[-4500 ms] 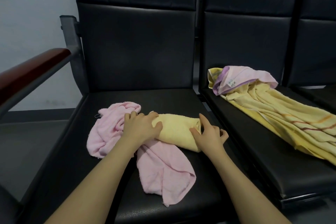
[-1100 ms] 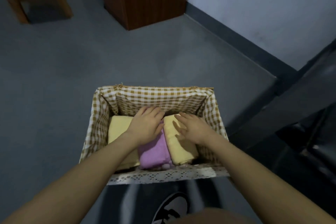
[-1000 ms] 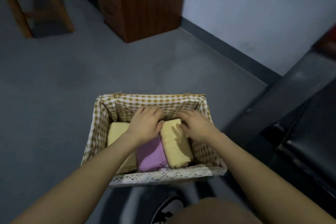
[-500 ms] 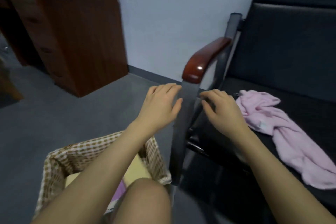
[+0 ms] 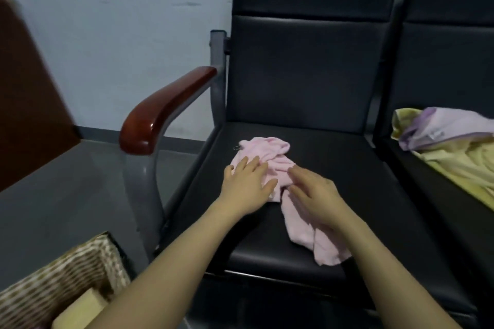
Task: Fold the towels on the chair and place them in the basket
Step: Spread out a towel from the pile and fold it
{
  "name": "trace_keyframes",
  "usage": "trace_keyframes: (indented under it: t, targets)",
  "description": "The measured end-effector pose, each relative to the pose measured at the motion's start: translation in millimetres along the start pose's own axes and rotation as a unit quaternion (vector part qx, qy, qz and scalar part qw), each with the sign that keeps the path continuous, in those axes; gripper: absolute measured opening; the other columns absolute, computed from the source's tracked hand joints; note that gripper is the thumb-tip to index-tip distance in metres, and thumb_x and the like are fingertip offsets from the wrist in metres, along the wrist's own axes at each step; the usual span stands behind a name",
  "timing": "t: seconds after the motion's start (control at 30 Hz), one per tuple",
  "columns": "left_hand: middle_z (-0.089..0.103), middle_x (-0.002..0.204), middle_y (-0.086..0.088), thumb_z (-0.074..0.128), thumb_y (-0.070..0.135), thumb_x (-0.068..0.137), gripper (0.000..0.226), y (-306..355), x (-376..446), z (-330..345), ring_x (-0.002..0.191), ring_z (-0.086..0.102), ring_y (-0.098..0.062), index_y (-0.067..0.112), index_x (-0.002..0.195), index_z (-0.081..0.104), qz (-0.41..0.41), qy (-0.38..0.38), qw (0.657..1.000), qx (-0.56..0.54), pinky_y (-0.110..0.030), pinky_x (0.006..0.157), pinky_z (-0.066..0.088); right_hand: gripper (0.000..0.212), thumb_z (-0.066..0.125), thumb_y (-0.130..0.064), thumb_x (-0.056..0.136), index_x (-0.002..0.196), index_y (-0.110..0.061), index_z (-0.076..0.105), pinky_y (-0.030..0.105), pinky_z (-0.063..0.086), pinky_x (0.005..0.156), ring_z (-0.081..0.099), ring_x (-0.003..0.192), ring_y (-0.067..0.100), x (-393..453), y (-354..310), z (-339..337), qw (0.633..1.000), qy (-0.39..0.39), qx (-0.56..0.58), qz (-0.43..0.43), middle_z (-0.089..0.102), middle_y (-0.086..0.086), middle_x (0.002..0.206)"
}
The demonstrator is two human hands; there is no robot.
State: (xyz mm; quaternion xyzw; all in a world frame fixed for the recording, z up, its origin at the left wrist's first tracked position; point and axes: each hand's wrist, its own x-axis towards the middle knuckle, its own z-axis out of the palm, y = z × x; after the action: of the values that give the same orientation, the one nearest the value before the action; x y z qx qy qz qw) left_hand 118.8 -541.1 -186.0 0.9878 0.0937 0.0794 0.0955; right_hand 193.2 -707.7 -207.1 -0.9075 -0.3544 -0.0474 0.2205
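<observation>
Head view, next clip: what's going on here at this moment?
A person is folding towels from chairs into a basket. Both hands, left hand and right hand, lie with straight fingers on a crumpled pink towel on the black chair seat. The gingham-lined basket on the floor holds a folded yellow towel. More towels wait on the next seat.

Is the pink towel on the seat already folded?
No, the pink towel lies crumpled on the black chair seat, with the left hand and right hand over it.
</observation>
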Motion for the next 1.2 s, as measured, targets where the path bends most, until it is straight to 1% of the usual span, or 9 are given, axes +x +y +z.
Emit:
trace_keyframes:
  t: [0.1,0.27,0.37,0.47,0.6,0.8,0.9,1.07,1.2]
  targets:
    - [0.001,0.161,0.003,0.021,0.048,0.101,0.058,-2.9,12.8,19.2,0.147,-0.002,-0.017,0.025,0.153,0.011,-0.018,-0.065,0.998,0.003,-0.046,0.116,0.005,0.047,0.031,-0.04,0.103,0.149,-0.037,0.026,0.032,0.013,0.115,0.019,0.144,0.005,1.1,15.4,8.5,0.997,-0.073,-0.019,0.013,0.025,-0.016,0.156]
    - [-0.001,0.161,0.007,0.018,0.045,0.102,0.056,3.9,35.7,35.3,0.147,-0.004,-0.013,0.027,0.153,0.004,0.02,-0.08,0.997,-0.004,-0.046,0.116,-0.001,0.046,0.024,-0.044,0.103,0.149,-0.04,0.025,0.033,0.006,0.115,0.017,0.144,0.002,-4.0,48.9,-1.6,0.995,-0.072,-0.045,0.059,0.027,-0.02,0.155]
    - [0.004,0.16,0.008,0.02,0.042,0.103,0.053,15.9,52.8,40.7,0.147,-0.002,-0.011,0.028,0.153,0.009,0.058,-0.087,0.994,-0.02,-0.042,0.116,-0.003,0.044,0.025,-0.043,0.103,0.147,-0.04,0.032,0.034,0.008,0.114,0.022,0.142,0.002,-11.9,67.0,-11.0,0.993,-0.058,-0.053,0.086,0.035,-0.02,0.151]
    - [0.028,0.155,0.009,0.026,0.034,0.104,0.045,23.9,60.6,44.0,0.144,0.017,-0.009,0.028,0.148,0.03,0.082,-0.028,0.993,-0.075,-0.033,0.112,0.005,0.039,0.029,-0.04,0.103,0.134,-0.037,0.051,0.031,0.014,0.106,0.041,0.128,0.004,-13.6,73.4,-19.3,0.993,-0.02,-0.004,0.12,0.053,-0.019,0.134]
    - [0.061,0.123,0.009,0.034,0.029,0.103,0.034,25.3,64.1,31.8,0.114,0.049,-0.01,0.029,0.126,0.059,0.049,0.093,0.98,-0.167,-0.023,0.086,0.018,0.028,0.039,-0.035,0.101,0.109,-0.03,0.065,0.029,0.018,0.092,0.055,0.102,0.009,-0.2,72.9,-26.7,0.988,0.045,0.031,0.142,0.066,-0.014,0.103]
    - [0.067,0.103,-0.003,0.055,0.025,0.096,0.026,10.1,80.9,18.0,0.092,0.061,-0.022,0.016,0.118,0.067,0.045,0.187,0.961,-0.199,-0.042,0.087,0.047,0.027,0.051,-0.042,0.095,0.118,-0.03,0.059,0.027,0.017,0.091,0.051,0.097,0.006,13.3,68.1,-21.9,0.979,0.061,0.092,0.17,0.061,-0.013,0.105]
    - [0.067,0.106,0.004,0.058,0.024,0.095,0.028,7.7,82.0,13.6,0.096,0.061,-0.014,0.019,0.121,0.065,0.013,0.209,0.932,-0.296,-0.032,0.086,0.05,0.019,0.056,-0.034,0.094,0.112,-0.03,0.061,0.027,0.022,0.091,0.048,0.105,0.011,11.0,71.3,-17.6,0.975,0.062,0.14,0.158,0.063,-0.015,0.098]
    - [0.062,0.103,0.017,0.058,0.025,0.094,0.027,6.0,77.3,1.8,0.098,0.058,-0.004,0.025,0.12,0.065,0.021,0.225,0.909,-0.351,-0.025,0.087,0.048,0.01,0.058,-0.037,0.093,0.095,-0.033,0.067,0.032,0.044,0.084,0.05,0.107,0.02,14.8,65.8,-31.6,0.941,0.183,0.243,0.145,0.066,-0.018,0.087]
    - [0.064,0.096,0.009,0.057,0.029,0.093,0.024,4.4,67.6,-8.9,0.089,0.06,-0.011,0.021,0.113,0.069,0.024,0.249,0.911,-0.329,-0.037,0.082,0.052,0.009,0.06,-0.028,0.093,0.086,-0.026,0.066,0.021,0.048,0.07,0.062,0.083,0.005,17.7,52.9,-55.1,0.922,0.272,0.249,0.118,0.065,-0.012,0.081]
